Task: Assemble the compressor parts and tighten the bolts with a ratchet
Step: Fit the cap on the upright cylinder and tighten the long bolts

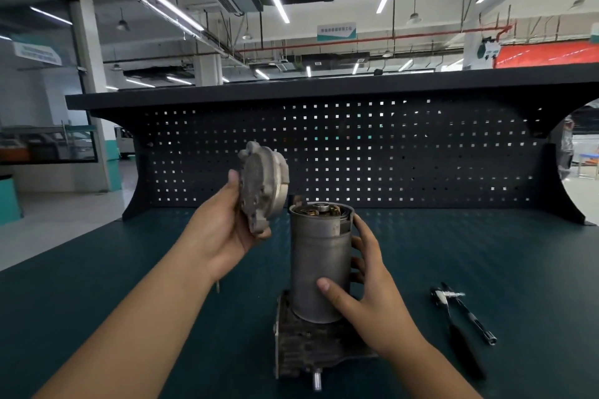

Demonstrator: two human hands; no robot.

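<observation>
Alignment matters most in this step, I judge: the end cover should be turned level and its bolt ears matched to the open top of the upright motor cylinder before it is lowered. Tilted in the grasp of the left grip, the cover sits just up-left of the cylinder's rim, apart from it. Wrapped round the cylinder's side, the right grip steadies it on its cast base. To the right, well apart, the ratchet lies on the surface
</observation>
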